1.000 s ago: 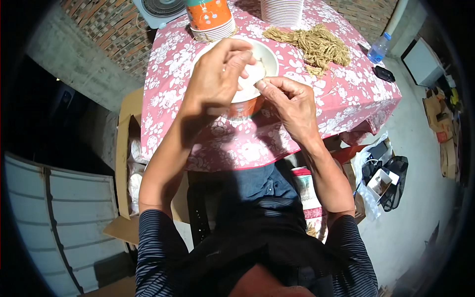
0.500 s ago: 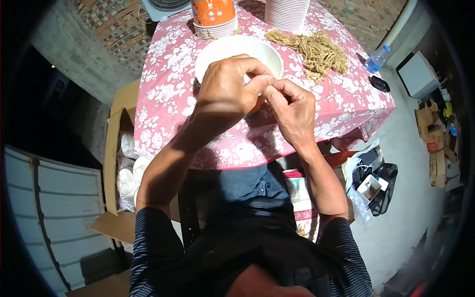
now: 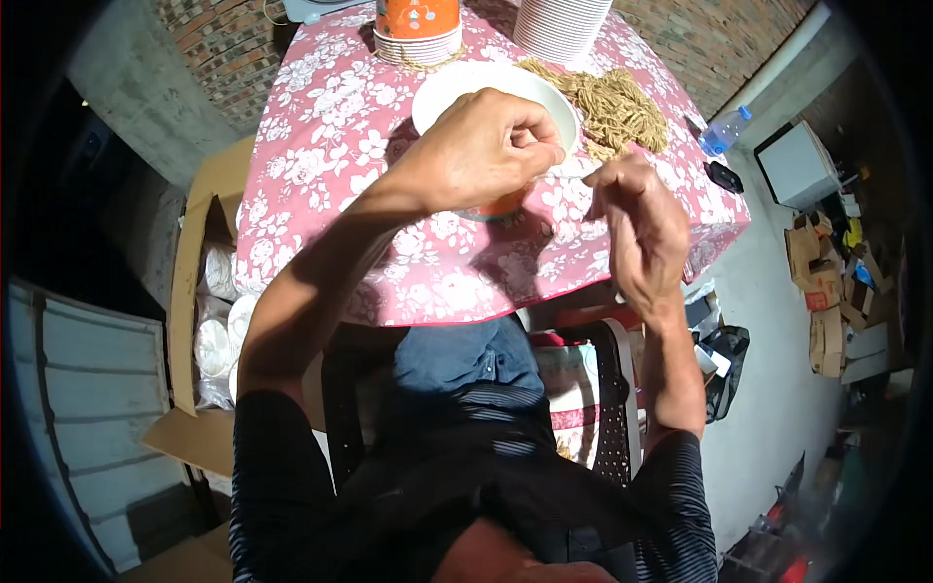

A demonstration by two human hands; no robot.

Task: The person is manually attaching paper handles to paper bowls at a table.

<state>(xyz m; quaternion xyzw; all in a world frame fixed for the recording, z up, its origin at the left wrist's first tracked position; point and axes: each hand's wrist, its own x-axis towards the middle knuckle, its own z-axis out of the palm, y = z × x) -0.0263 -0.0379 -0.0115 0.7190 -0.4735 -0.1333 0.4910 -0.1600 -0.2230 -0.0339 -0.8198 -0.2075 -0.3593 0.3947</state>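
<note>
A paper bucket (image 3: 449, 94), white inside with an orange side, stands on the table in front of me, partly hidden by my left hand. My left hand (image 3: 496, 146) is over its near rim, thumb and fingers pinched together. To the right, my right hand (image 3: 646, 228) is raised over the table, with its thumb and index finger closed. A thin pale strand (image 3: 570, 178) runs between the fingertips of both hands. Just beyond, to the right of the bucket, lies a bundle of tan twisted cord (image 3: 622, 109).
An orange bucket stack (image 3: 420, 44) and a white bucket stack (image 3: 562, 31) stand at the back of the flowered tablecloth (image 3: 335, 194). A water bottle (image 3: 726, 130) and a black object (image 3: 724, 177) lie at the right edge. An open carton (image 3: 185, 321) stands left of the table.
My hands, together before, have drawn apart: the right moved right and nearer me, the left slightly right. The strand now shows stretched between them. The view has shifted a little.
</note>
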